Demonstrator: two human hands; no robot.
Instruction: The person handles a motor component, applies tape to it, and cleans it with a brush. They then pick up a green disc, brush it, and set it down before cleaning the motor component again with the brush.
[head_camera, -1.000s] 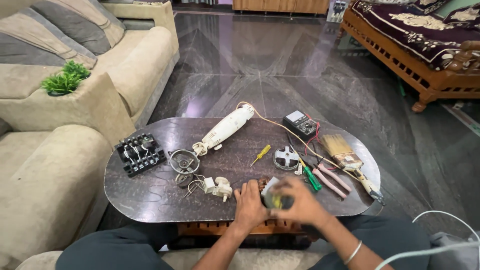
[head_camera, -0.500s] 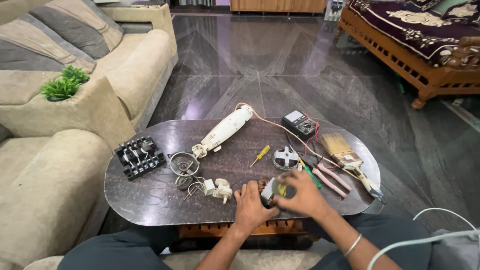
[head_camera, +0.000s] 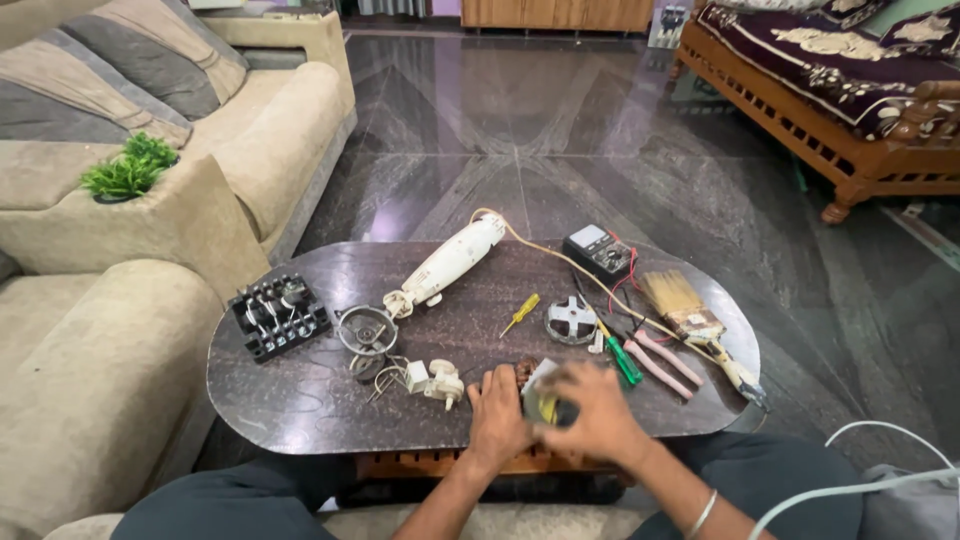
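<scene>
A small part with a yellow patch and a grey-white surface (head_camera: 543, 403) is held at the lower centre of the frame, at the near edge of the dark oval stone-topped table (head_camera: 300, 400). The left hand (head_camera: 497, 418) is laid against its left side with the fingers pressed close together; the right hand (head_camera: 598, 412) is cupped over its right side, blurred, so the exact grip cannot be told. Much of the part is hidden beneath both hands, and what it is cannot be made out.

Just left of the hands a small white plastic piece with loose wire (head_camera: 432, 379) is seen, and beyond it a round grey metal ring part (head_camera: 366, 330). A black ribbed rectangular block (head_camera: 279, 316) is set near the table's left edge. A long white appliance body (head_camera: 447, 263) is laid aslant at the upper middle, its cord running right towards a black meter with a pale screen (head_camera: 598, 250). A small yellow-handled screwdriver (head_camera: 521, 314), a round grey disc (head_camera: 572, 320), a green-handled screwdriver (head_camera: 622, 357), pink-handled pliers (head_camera: 660, 357) and a wide wooden-handled paintbrush (head_camera: 690, 315) are spread over the right half.

Open tabletop is left at the lower left. A beige sofa (head_camera: 100, 380) is close beside the left edge; dark polished floor (head_camera: 560, 130) lies open beyond. A white cable (head_camera: 850, 487) is cut off at the lower right corner.
</scene>
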